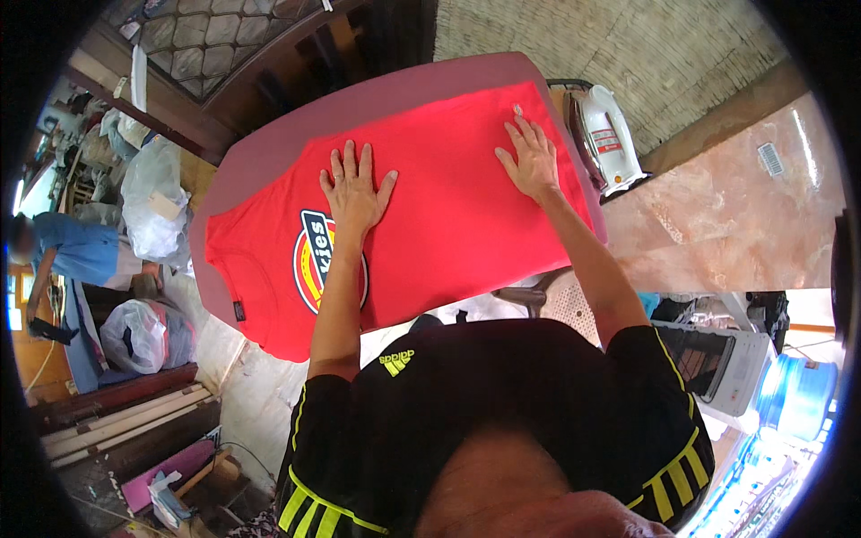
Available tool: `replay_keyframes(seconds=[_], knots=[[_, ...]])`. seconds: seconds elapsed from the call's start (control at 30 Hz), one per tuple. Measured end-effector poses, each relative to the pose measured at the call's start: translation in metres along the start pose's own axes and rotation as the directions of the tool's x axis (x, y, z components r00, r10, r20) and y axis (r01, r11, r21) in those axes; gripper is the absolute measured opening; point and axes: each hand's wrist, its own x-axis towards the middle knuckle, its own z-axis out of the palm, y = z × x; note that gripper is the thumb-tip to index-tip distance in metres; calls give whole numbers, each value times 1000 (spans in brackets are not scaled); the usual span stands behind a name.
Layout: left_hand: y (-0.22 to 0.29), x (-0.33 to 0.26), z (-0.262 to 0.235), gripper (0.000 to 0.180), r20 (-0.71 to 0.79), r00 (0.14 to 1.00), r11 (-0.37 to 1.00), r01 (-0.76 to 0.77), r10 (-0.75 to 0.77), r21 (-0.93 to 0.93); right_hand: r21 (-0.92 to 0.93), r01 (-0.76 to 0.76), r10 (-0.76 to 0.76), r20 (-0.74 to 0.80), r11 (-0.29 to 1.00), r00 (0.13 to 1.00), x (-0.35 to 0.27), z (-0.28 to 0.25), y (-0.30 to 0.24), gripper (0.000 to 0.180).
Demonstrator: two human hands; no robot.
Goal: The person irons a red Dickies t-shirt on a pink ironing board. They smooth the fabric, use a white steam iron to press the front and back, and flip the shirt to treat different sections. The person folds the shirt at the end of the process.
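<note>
A red T-shirt with a printed round logo near its neck lies spread over a maroon padded ironing board. Its neckline points left and its hem lies toward the right end. My left hand rests flat on the shirt just beyond the logo, fingers spread. Close to the hem, my right hand also lies on the fabric with its fingers apart. Neither hand grips anything. A white-handled iron sits on a rest at the board's right end, a short way from my right hand.
Stuffed plastic bags stand at the left, where a person in a blue top is also seen. A dark wooden frame with a metal grille rises beyond the board. To the right are a pinkish marbled surface and a white appliance.
</note>
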Motion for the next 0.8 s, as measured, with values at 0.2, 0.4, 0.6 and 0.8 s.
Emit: replay_keyframes(seconds=[0.2, 0.4, 0.6, 0.8], knots=[[1, 4, -1, 75, 36, 999, 999, 27, -28, 37, 9, -81, 82, -38, 997, 996, 2, 4, 0, 61], [68, 33, 24, 70, -123, 985, 992, -124, 121, -11, 40, -60, 59, 25, 997, 998, 11, 4, 23, 58], [192, 62, 42, 71, 18, 913, 892, -394, 408, -223, -54, 79, -91, -270, 995, 959, 37, -97, 116, 46], [235, 125, 83, 75, 10, 889, 886, -456, 458, -89, 410, -304, 285, 108, 860, 952, 21, -89, 191, 48]])
